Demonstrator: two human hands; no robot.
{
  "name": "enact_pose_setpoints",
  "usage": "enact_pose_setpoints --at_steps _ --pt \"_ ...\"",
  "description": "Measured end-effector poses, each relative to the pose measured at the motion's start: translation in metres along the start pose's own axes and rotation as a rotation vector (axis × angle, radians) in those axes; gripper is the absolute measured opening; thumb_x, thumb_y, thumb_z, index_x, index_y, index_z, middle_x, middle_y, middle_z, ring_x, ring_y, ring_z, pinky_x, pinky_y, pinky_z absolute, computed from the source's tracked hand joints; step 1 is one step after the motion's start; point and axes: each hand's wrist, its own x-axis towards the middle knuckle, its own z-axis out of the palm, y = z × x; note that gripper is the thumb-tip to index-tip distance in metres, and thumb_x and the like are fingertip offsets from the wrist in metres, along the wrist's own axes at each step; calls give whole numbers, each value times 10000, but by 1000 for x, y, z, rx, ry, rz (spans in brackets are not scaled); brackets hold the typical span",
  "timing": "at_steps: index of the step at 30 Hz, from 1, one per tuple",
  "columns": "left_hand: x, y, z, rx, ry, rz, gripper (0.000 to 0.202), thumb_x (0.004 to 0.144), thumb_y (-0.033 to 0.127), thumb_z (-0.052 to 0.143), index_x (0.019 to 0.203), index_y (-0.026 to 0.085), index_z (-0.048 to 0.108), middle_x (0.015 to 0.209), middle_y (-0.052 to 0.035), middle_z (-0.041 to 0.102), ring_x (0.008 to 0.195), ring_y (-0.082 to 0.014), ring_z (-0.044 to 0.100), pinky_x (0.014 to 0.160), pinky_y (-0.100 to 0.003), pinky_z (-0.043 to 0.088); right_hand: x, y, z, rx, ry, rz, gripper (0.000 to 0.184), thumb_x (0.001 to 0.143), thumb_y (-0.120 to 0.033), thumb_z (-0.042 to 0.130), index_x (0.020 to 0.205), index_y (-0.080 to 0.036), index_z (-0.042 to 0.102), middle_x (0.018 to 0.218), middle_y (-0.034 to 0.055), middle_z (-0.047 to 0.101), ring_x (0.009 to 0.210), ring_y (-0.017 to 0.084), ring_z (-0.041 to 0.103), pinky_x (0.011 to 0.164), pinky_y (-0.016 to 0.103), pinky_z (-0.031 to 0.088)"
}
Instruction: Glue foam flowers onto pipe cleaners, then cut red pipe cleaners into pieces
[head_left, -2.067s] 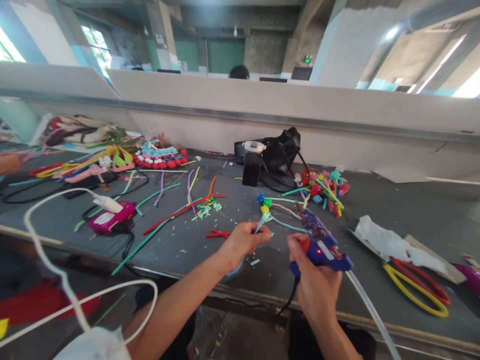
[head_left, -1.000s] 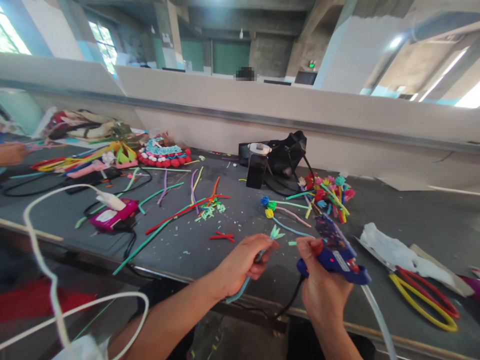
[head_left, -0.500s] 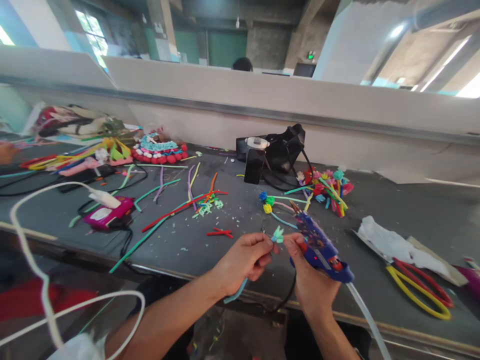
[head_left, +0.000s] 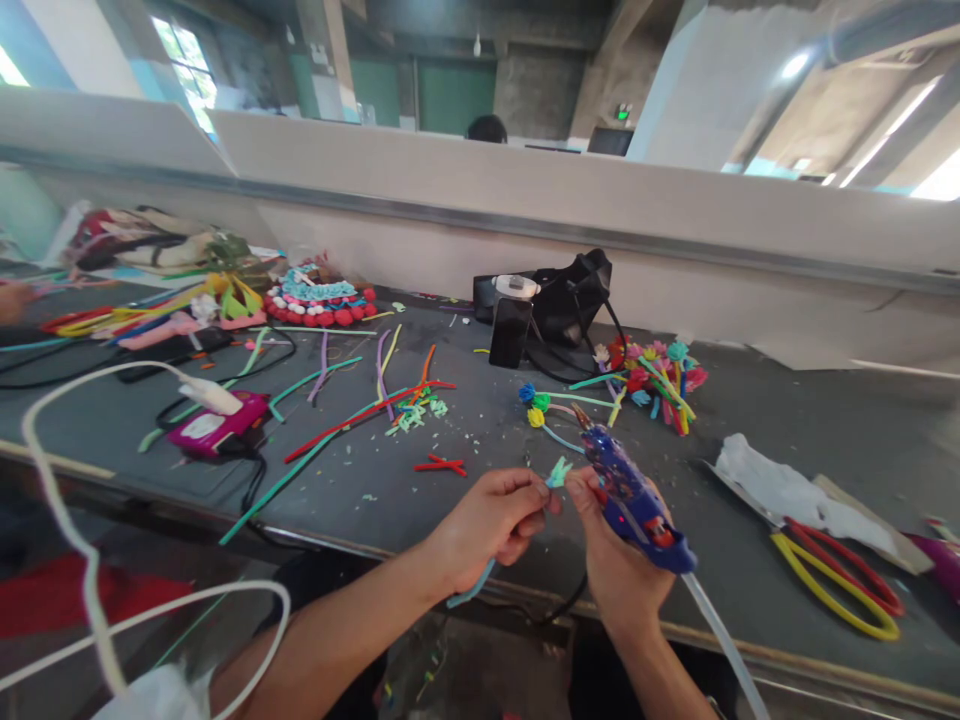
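Observation:
My left hand (head_left: pixel 491 525) is closed around a light blue pipe-cleaner stem (head_left: pixel 471 590) that ends in a small teal flower head (head_left: pixel 557 472). My right hand (head_left: pixel 619 565) grips a blue hot glue gun (head_left: pixel 626 495), its nozzle pointing away over the table, and its thumb and forefinger touch the flower head. A clear glue stick (head_left: pixel 720 640) sticks out of the gun's back. Both hands hover over the near edge of the dark grey table (head_left: pixel 787 420).
A pile of finished coloured flowers (head_left: pixel 652 380) and three loose ones (head_left: pixel 534 405) lie beyond the hands. A black bag and phone (head_left: pixel 547 310) stand behind. A pink glue gun (head_left: pixel 217 428), loose pipe cleaners (head_left: pixel 360 415), scissors (head_left: pixel 840 585) and white paper (head_left: pixel 780 490) lie around.
My hands have come together: the right hand brought the glue gun left and its fingers now touch the flower head held by the left hand. The gun has tilted more upright.

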Motion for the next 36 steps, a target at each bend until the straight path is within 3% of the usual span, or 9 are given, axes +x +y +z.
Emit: enact_pose_setpoints --at_steps 13,29,36 --pt "0 -1 -1 -4 -2 -15 238 797 396 603 758 165 562 514 93 335 375 -24 174 380 -222 64 -1 -1 2 -68 63 -46 227 765 -379 755 806 -178 657 768 -11 651 669 142 594 678 294 453" --pt "0 -1 -2 -24 -9 -25 250 791 398 621 752 157 568 507 94 332 375 -18 169 378 -212 63 -1 -6 3 -158 53 -129 206 795 -368 727 777 -177 653 720 -17 620 626 138 573 647 278 450" --pt "6 -4 -10 -76 -51 16 256 829 400 607 827 144 604 499 72 417 345 -22 210 352 -194 103 -2 -4 -4 16 52 -87 226 775 -370 751 871 -177 683 842 36 686 755 182 632 740 324 484"
